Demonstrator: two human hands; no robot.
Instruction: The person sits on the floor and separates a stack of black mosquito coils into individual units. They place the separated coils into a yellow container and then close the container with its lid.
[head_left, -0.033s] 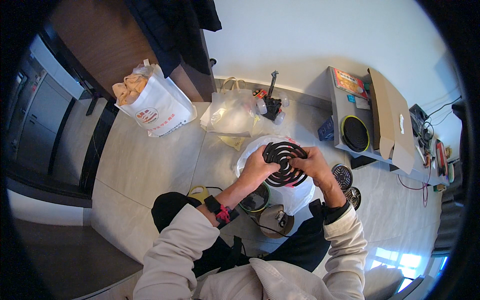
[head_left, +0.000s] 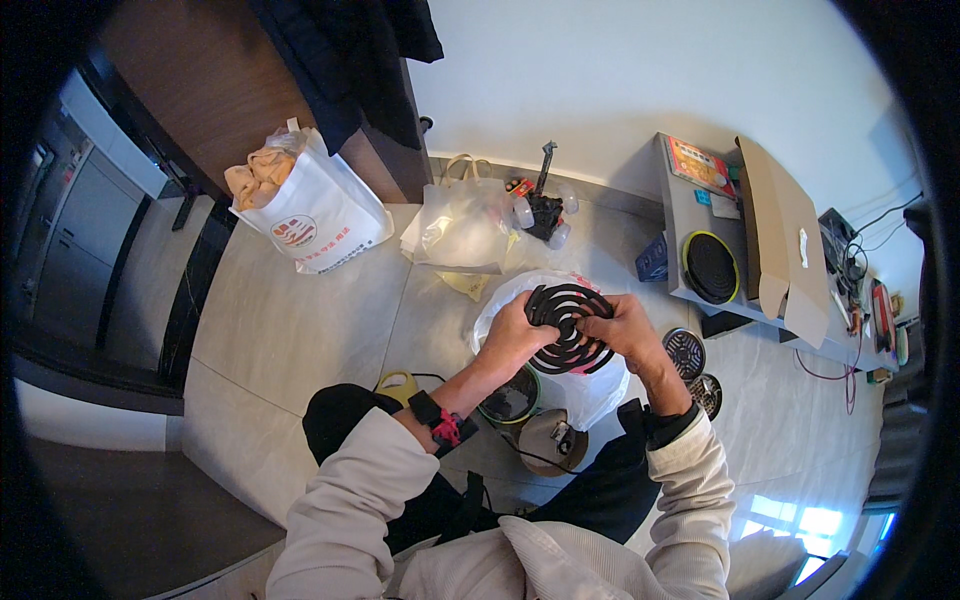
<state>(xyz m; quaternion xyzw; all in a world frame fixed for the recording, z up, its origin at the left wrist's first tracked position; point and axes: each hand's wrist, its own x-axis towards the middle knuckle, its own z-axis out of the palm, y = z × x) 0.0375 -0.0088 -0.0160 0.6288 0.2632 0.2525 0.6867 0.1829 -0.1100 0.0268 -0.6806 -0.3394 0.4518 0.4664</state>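
A: The left hand (head_left: 513, 338) is closed on the near-left rim of a round black grille (head_left: 568, 326), fingers curled over its edge. The right hand (head_left: 625, 328) clamps the opposite rim, thumb lying across the rings.

B: So the grille sits between them?

A: Yes, held up in the air between both palms, over a white plastic bag (head_left: 590, 385) that lies just beneath the hands on the tiled floor (head_left: 300, 330).

B: How would it handle?

A: Looks like thin moulded plastic, so light and fairly stiff, but the concentric ribs could snap if twisted. The outer ring is the safest hold, not the inner bars.

B: Anything else close?

A: Two smaller round grilles (head_left: 693, 365) lie just right of the right wrist, and a dark round housing (head_left: 510, 397) sits below the left hand.
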